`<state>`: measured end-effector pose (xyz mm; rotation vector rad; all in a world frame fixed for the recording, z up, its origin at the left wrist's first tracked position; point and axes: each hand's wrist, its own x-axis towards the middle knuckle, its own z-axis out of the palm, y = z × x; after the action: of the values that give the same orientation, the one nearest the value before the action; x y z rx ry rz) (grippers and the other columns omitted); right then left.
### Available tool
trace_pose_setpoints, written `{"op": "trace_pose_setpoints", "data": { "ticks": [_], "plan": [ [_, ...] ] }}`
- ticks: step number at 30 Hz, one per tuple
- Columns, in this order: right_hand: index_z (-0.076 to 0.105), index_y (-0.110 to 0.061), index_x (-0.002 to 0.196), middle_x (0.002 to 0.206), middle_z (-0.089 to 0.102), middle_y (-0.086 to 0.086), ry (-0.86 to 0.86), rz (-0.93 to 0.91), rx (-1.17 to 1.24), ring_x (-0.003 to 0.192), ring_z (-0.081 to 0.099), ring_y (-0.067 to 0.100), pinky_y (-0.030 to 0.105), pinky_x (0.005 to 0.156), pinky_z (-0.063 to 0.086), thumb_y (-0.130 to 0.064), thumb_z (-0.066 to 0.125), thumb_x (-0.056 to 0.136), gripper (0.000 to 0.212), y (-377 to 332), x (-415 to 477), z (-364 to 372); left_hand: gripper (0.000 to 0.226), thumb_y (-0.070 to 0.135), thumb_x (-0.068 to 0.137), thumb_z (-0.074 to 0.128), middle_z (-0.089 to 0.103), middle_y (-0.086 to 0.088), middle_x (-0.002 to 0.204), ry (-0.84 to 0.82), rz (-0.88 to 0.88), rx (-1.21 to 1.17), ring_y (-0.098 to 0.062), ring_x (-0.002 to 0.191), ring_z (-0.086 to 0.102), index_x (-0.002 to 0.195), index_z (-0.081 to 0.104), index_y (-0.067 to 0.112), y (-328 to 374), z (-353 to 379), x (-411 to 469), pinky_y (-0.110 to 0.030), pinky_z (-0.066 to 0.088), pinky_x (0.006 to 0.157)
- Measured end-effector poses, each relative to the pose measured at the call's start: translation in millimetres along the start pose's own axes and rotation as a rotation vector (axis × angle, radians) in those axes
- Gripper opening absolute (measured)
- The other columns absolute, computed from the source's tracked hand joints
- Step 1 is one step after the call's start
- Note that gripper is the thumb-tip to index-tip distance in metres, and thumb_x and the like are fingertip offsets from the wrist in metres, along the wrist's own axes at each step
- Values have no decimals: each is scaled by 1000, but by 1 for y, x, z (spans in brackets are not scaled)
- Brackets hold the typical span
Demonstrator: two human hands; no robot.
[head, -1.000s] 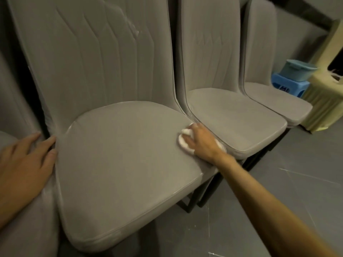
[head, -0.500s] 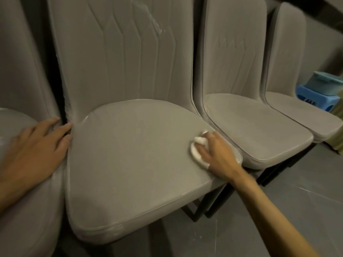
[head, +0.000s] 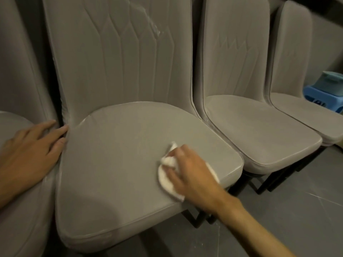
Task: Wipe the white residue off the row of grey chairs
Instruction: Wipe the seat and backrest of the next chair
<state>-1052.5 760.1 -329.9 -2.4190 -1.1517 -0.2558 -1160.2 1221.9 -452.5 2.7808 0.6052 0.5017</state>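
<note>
Chairs in grey upholstery stand side by side in a row that runs from the left of the view away to the upper right, seats facing the viewer and backrests upright. The centre chair (head: pixel 120 164) fills most of the view; its backrest (head: pixel 120 62) carries stitched vertical channels. White residue (head: pixel 153 25) streaks the upper right of that backrest, and pale traces line the seat seams. The next chair (head: pixel 250 130) and the far chair (head: pixel 293 62) stand to its right, touching or nearly so. The left chair (head: pixel 18 71) is partly cut off. The floor (head: pixel 297 210) is dark grey.

The left hand (head: pixel 29 149) lies flat and spread on the left chair's seat, fingertips at the gap beside the centre chair. The right hand (head: pixel 191 175) bends its fingers over a white cloth (head: pixel 165 180) and presses it onto the front right part of the centre seat, near the right edge. One fold of cloth sticks up between the fingers.

A blue stool (head: pixel 315 98) stands beyond the far chair, with a teal basin (head: pixel 332 80) on top; its contents cannot be seen.
</note>
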Motion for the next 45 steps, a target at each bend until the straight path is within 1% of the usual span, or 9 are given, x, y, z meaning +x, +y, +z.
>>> {"op": "trace_pose_setpoints", "data": {
  "ticks": [4,10,16,22,29,32,36,42,45],
  "plan": [
    [56,-19,115,109,53,-1,-136,-95,53,99,50,13,23,86,38,-44,54,99,29,20,15,-12,61,76,98,13,41,0,152,8,-50,78,-45,127,52,151,32,53,77,-53,-21,-64,42,108],
    [57,-3,120,121,57,17,-82,212,-76,112,55,35,34,90,36,-32,54,101,34,52,80,-5,74,66,98,15,47,-12,155,-8,-33,157,-46,132,50,150,52,29,103,-74,-26,-63,43,107],
    [57,-17,112,107,58,4,-180,-251,106,98,52,18,23,85,35,-46,49,97,33,-22,64,35,72,62,97,19,47,-11,155,14,-46,145,-47,127,52,149,54,29,113,-78,-30,-62,43,105],
    [56,-4,125,125,55,18,-155,97,-9,116,54,35,34,95,37,-32,53,101,37,21,128,24,58,56,107,29,47,-12,157,39,-75,130,-48,127,49,149,56,27,122,-82,-33,-60,42,107],
    [57,-14,117,112,57,6,-230,-363,222,100,53,22,25,88,34,-40,54,99,31,-80,50,40,65,57,98,24,43,-8,160,-9,-84,130,-43,135,45,152,50,32,122,-87,-35,-58,38,111],
    [57,-12,119,117,57,7,-255,-293,157,107,54,24,30,97,38,-35,55,101,30,-42,55,20,64,56,99,24,44,-8,159,-5,-75,146,-43,133,47,152,51,32,122,-86,-35,-58,40,110],
    [56,-7,119,116,57,13,-140,55,-21,110,55,34,34,93,38,-34,53,101,32,5,74,0,50,50,108,34,44,-8,159,20,-89,134,-41,134,45,152,51,31,126,-85,-35,-56,39,110],
    [56,-16,118,111,56,4,-118,-286,111,98,52,22,30,88,38,-39,51,100,30,-104,28,41,49,42,107,40,38,-5,163,11,-107,122,-38,140,38,154,47,31,132,-91,-37,-50,32,114],
    [53,-18,125,118,52,1,-208,-317,124,106,51,20,33,96,42,-44,47,102,35,-94,21,26,49,42,108,39,36,-5,164,-6,-111,127,-37,142,37,155,45,32,135,-95,-38,-49,31,116]
  ]
}}
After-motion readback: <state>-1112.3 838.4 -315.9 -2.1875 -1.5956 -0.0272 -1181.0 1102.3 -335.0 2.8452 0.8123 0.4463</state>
